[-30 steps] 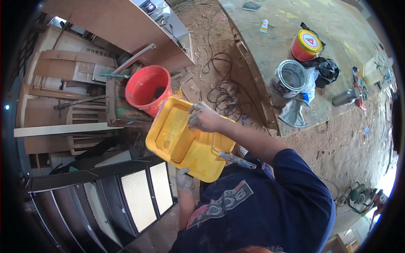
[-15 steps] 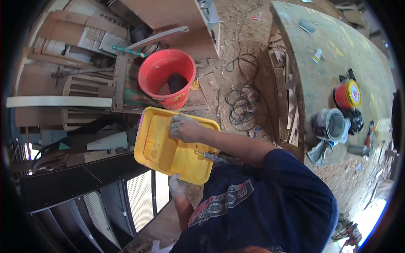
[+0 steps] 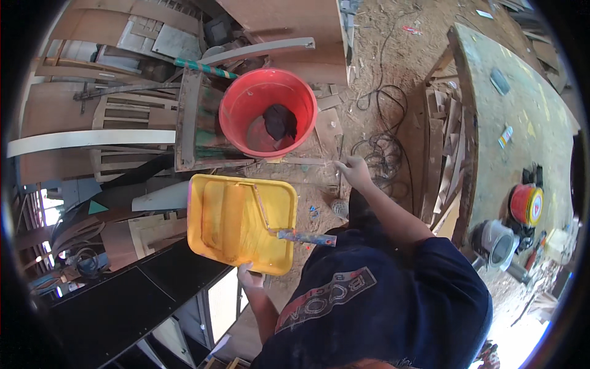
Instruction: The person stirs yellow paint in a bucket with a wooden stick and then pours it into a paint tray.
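My left hand [image 3: 251, 278] is closed on the near edge of a yellow paint tray [image 3: 209, 245], holding it up. Inside the tray, smeared with orange-yellow residue, lies a paint roller frame with a thin bent metal rod [image 3: 262, 206]. Its paint-stained handle [image 3: 310, 238] sticks out over the tray's right rim. My right hand [image 3: 355, 173] is off the tray, to its upper right, fingers apart and apparently empty. Beyond the tray stands a red bucket [image 3: 230, 114] with a dark lump [image 3: 279, 123] inside.
At right, a worktable [image 3: 485, 111] carries a red and yellow can [image 3: 525, 205] and a grey-lined container [image 3: 496, 243]. Tangled black cable [image 3: 393, 144] lies on the littered floor. Wood scraps [image 3: 132, 117] pile up at left. A black cabinet [image 3: 123, 301] stands at lower left.
My right hand has left the inside of the tray and moved right. The tray, still in my left hand, has shifted slightly left and its roller frame now shows. The view has turned a little.
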Motion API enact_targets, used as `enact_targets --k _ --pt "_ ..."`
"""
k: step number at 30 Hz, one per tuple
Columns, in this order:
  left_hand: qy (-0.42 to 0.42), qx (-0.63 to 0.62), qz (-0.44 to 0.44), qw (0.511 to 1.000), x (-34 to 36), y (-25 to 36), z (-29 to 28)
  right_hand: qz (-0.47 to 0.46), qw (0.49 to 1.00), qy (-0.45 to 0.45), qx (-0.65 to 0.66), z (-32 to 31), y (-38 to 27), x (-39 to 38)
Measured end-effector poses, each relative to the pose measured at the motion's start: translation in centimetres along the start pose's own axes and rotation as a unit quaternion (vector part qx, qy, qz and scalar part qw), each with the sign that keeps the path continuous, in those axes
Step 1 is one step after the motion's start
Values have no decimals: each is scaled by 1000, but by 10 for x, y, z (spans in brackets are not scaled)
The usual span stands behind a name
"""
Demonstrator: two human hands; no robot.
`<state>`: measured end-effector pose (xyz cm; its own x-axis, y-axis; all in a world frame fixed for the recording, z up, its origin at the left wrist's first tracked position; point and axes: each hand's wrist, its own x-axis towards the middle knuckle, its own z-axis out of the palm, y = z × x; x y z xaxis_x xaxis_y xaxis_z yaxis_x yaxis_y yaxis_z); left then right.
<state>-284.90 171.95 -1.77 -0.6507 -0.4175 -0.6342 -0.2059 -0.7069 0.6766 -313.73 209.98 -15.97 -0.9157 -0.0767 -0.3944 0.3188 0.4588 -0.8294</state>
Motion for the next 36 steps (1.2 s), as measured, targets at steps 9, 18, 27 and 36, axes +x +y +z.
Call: enact_targets --k 9,18,27,36 --pt "81 -48 56 994 49 5 63 272 916 -244 168 101 38 156" --pt "58 -36 52 996 114 51 125 413 853 -204 245 242 41 222" --pt "40 6 79 996 222 196 83 407 780 51 473 320 94 247" --pt "59 -68 118 989 263 289 -2 308 945 112 27 182 -1 197"
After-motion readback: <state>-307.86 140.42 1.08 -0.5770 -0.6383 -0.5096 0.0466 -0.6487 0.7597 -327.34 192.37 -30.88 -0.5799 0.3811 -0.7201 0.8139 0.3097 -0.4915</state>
